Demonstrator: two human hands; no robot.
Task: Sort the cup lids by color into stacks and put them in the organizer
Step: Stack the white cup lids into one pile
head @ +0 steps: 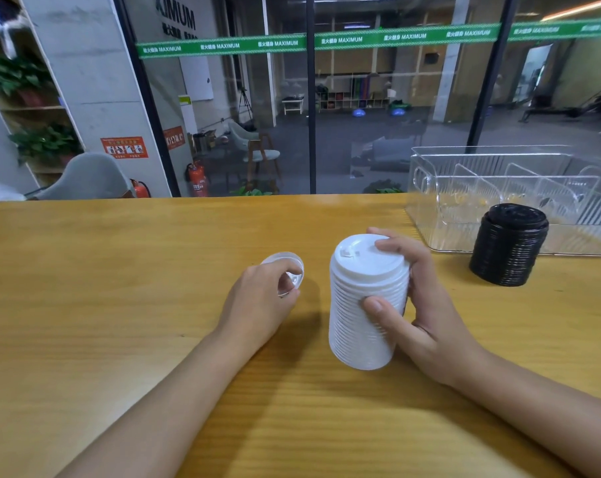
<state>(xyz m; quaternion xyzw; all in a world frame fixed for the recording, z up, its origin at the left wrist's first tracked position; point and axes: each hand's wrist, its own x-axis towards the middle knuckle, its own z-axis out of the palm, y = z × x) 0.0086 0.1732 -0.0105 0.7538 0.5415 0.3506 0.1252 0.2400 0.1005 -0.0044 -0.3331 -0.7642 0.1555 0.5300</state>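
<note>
A tall stack of white cup lids (364, 301) stands slightly tilted at the middle of the wooden table (119, 305). My right hand (416, 301) grips it from the right, thumb across its side and fingers over the top lid. To the left, my left hand (261, 301) pinches a clear lid (287, 269) just above the table. A stack of black lids (508, 244) stands at the right, in front of the clear plastic organizer (426, 188), whose dividers show through its walls.
A glass wall runs right behind the table's far edge. The organizer sits at the far right corner, with the black stack touching or nearly touching its front wall. A grey chair (85, 177) stands beyond the table at the left.
</note>
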